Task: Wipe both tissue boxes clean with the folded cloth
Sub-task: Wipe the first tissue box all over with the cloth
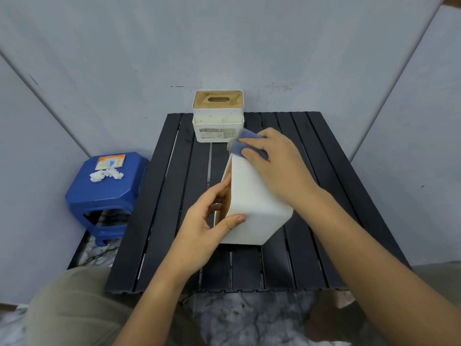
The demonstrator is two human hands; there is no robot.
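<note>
A white tissue box point(252, 211) lies tipped on its side in the middle of the black slatted table point(159, 196), its wooden lid facing left. My left hand point(207, 226) grips the box's near left corner, thumb on the white side and fingers over the wooden lid. My right hand point(277, 166) presses a folded blue-grey cloth point(245, 143) onto the far top edge of this box. A second white tissue box point(218, 116) with a wooden slotted lid stands upright at the table's far edge, untouched and speckled with spots.
A blue plastic stool point(104, 196) stands left of the table, with crumpled white tissue point(106, 175) and a small packet point(110, 162) on it. Grey walls close in behind and on both sides. My knee point(74, 305) is at the lower left.
</note>
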